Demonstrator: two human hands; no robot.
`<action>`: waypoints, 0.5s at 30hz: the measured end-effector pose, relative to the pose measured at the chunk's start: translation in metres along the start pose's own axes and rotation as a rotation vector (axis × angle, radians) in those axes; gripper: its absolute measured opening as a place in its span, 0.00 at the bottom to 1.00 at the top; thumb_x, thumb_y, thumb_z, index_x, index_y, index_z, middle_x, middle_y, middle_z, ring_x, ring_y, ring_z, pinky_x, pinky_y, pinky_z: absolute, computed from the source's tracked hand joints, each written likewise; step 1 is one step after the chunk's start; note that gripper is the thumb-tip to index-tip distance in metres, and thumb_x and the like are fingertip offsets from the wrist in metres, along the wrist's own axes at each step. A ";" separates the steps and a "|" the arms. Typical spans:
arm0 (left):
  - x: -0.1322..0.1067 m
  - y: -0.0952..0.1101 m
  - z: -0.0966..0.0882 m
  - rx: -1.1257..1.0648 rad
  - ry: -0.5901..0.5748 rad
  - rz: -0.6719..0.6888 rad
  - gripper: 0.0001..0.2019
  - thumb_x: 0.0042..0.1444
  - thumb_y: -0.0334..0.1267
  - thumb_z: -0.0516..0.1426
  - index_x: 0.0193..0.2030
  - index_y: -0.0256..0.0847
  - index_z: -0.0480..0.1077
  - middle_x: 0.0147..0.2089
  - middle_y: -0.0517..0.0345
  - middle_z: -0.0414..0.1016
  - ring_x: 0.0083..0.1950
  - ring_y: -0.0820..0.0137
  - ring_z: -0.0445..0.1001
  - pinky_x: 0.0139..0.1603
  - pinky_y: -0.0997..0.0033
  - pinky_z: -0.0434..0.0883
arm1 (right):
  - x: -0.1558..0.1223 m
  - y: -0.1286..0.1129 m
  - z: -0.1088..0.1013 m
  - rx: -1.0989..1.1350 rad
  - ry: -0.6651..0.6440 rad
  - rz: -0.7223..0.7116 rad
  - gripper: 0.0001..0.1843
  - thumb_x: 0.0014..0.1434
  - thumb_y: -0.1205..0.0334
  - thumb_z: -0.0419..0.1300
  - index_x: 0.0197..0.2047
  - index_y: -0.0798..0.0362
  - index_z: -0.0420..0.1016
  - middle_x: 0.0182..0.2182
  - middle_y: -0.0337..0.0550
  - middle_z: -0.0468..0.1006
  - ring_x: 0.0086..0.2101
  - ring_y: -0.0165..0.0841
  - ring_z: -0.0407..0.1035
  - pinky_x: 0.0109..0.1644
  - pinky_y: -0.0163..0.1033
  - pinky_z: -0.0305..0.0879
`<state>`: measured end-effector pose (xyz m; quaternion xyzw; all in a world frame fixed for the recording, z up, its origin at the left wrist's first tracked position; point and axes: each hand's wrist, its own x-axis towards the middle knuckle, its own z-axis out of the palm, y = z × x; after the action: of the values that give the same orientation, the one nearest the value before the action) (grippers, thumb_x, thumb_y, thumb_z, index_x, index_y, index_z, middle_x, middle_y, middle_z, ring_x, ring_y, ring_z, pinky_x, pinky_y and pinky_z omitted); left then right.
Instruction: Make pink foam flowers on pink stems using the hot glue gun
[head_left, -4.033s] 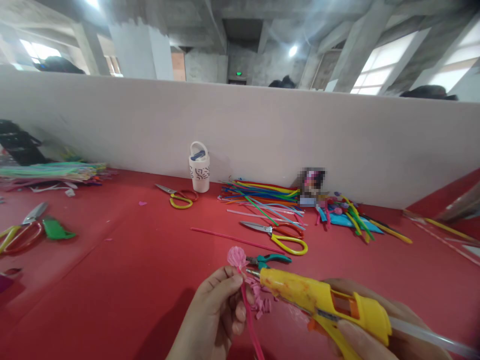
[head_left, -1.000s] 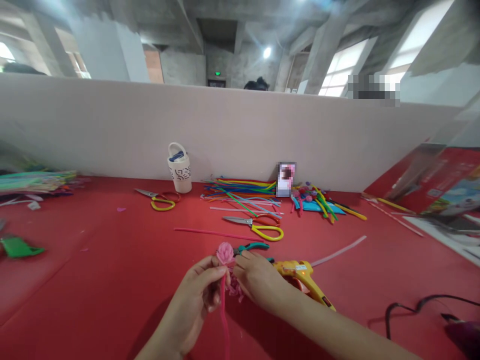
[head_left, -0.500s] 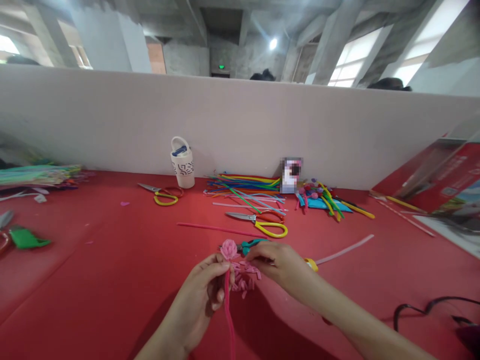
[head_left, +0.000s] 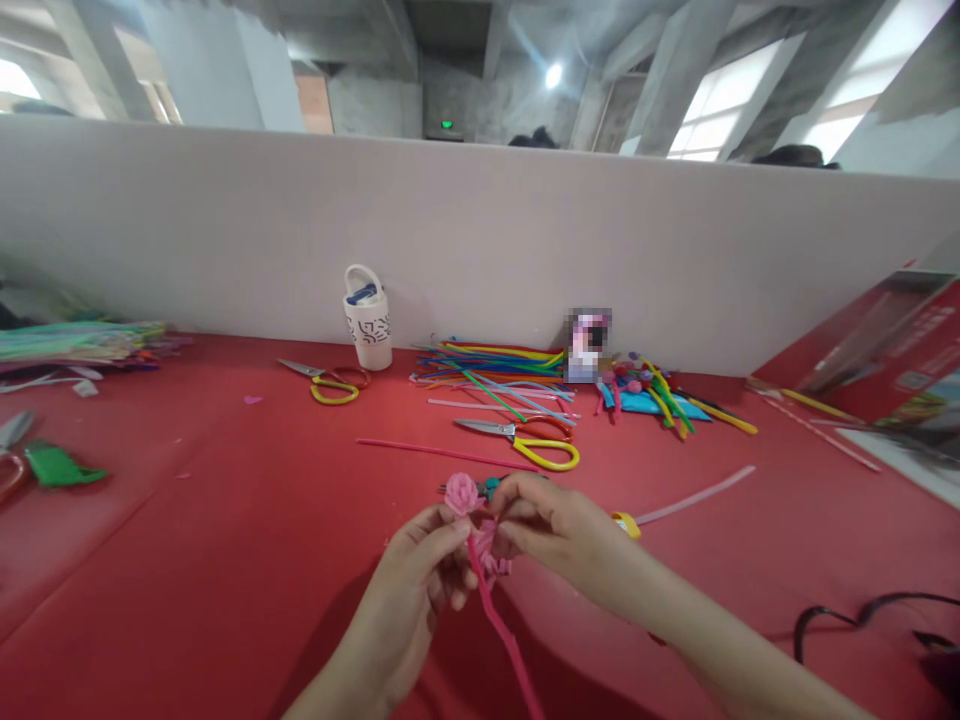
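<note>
Left hand (head_left: 424, 575) closed in a pinch on the pink stem (head_left: 499, 620) just under the flower (head_left: 461, 492); the stem runs down toward the camera, tilted right. Right hand (head_left: 555, 530) also closed, fingertips nipping the pink fringe (head_left: 487, 548) against the stem directly below the flower. Both are held above the red table (head_left: 187, 560), near its front middle. Judged step: pressing or winding fringe onto the stem under the head. How much is wound cannot be told, since fingers cover the joint. The next move calls for a firm left pinch so the stem does not twist, and small right-hand turns with the fringe tight to the head. Around: teal pliers (head_left: 493, 486) just behind the flower, mostly hidden; yellow glue gun (head_left: 627, 524) tip showing just beside the right wrist, glue stick (head_left: 697, 494) beyond it; scissors (head_left: 536, 446) and a loose pink stick (head_left: 442, 453) further back; black cable (head_left: 862, 608) at right. The gun, so near the right forearm, is the one thing liable to be knocked.
</note>
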<state>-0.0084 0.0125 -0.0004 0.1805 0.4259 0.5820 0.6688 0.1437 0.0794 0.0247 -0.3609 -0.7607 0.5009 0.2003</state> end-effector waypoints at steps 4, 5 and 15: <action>0.001 -0.003 0.002 -0.058 -0.059 0.049 0.02 0.49 0.31 0.60 0.29 0.37 0.71 0.26 0.61 0.72 0.25 0.77 0.69 0.26 0.79 0.66 | 0.000 -0.002 0.004 0.012 0.022 0.016 0.04 0.54 0.69 0.53 0.33 0.51 0.66 0.25 0.35 0.75 0.28 0.29 0.71 0.32 0.32 0.64; 0.001 -0.004 0.003 -0.075 -0.079 0.053 0.02 0.49 0.31 0.60 0.28 0.36 0.71 0.27 0.60 0.73 0.27 0.76 0.70 0.29 0.78 0.67 | 0.000 -0.003 0.005 0.014 0.030 0.021 0.05 0.53 0.70 0.53 0.33 0.52 0.67 0.25 0.35 0.75 0.27 0.29 0.71 0.32 0.32 0.64; 0.003 -0.004 0.002 -0.177 -0.073 0.097 0.03 0.48 0.29 0.61 0.27 0.36 0.71 0.28 0.59 0.74 0.31 0.74 0.72 0.35 0.76 0.68 | 0.003 -0.003 0.014 0.132 0.084 0.051 0.05 0.54 0.62 0.54 0.29 0.53 0.67 0.24 0.39 0.76 0.27 0.30 0.72 0.31 0.34 0.67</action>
<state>-0.0038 0.0147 -0.0033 0.1623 0.3390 0.6420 0.6683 0.1311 0.0722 0.0211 -0.3870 -0.7077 0.5392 0.2422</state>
